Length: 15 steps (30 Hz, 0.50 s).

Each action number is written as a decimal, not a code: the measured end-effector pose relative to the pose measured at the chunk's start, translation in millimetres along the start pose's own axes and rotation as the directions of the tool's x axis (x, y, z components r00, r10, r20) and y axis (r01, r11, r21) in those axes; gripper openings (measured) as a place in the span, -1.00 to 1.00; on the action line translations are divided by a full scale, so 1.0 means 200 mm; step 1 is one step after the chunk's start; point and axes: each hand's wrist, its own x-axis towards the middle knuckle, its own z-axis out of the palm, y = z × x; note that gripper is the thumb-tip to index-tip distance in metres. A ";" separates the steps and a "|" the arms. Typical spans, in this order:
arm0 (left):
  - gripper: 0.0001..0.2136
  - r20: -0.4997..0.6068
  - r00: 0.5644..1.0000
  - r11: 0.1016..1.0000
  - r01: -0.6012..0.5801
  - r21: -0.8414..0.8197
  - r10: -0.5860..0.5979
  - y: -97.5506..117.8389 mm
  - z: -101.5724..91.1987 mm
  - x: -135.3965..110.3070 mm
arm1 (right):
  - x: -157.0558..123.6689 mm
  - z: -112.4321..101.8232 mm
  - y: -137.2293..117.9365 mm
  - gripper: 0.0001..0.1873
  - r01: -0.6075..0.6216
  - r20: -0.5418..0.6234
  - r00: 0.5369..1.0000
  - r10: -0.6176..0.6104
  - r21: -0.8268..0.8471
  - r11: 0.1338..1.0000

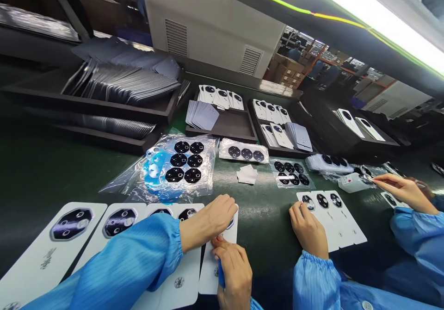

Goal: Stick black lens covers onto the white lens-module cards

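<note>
I log the left hand closed on one blue strip. The right hand lies open on three joined white cards.

Sleeves: bright blue, fine darker stripes
Tabletop: dark green
Nearest cards: white, black octagons with round windows
Large card: white, black octagon with purple sheen
Patches: black, inside clear plastic
Film scrap: pale blue
Tray: black
</note>
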 end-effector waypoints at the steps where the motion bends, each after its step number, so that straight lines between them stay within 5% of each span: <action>1: -0.79 -0.009 1.000 1.000 -0.017 -0.003 0.017 0.01 0.01 -0.01 | 0.00 0.00 0.00 -0.58 0.005 0.001 1.000 -0.005 -0.016 1.000; 9: -0.81 -0.116 0.993 0.993 -0.019 -0.116 0.006 -0.03 0.04 -0.13 | 0.01 -0.02 -0.01 -0.52 -0.022 -0.007 1.000 0.022 -0.008 1.000; 15: -0.79 -0.113 0.993 0.992 -0.047 -0.120 0.034 -0.04 0.04 -0.14 | 0.05 -0.05 0.04 -0.49 -0.139 -0.021 0.988 0.150 0.267 0.954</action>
